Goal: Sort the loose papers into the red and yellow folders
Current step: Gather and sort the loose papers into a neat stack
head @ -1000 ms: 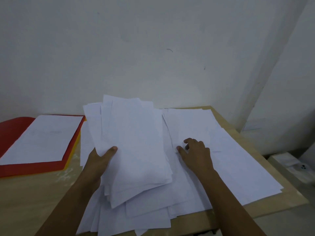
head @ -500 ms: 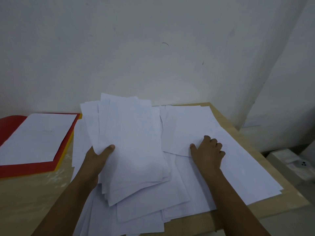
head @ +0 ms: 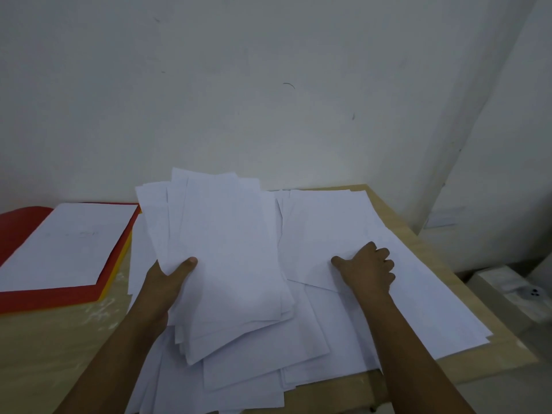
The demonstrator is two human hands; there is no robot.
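Currently left hand (head: 167,282) holds a stack (head: 227,264) of white sheets at frame centre: thumb on top at the stack's 8 o'clock edge, fingers hidden under it, so grip clamped on the stack. Stack is tilted, far end raised toward 12, near end overlapping the loose papers (head: 388,309) spread on the desk (head: 44,354).

Right hand (head: 367,267) at 3 o'clock from the stack, fingers curled, thumb out toward 9, pinching the near corner of one sheet (head: 322,234) that lies on the spread. Grip clamped on that sheet.

Red folder (head: 27,300) at 9 o'clock, flat on the desk, with a white page (head: 65,243) lying on it. Yellow folder (head: 119,264) under the red, only its right edge showing, just beside the papers.

White box (head: 504,285) off the desk at 3 o'clock, lower down. Wall (head: 239,85) at 12.
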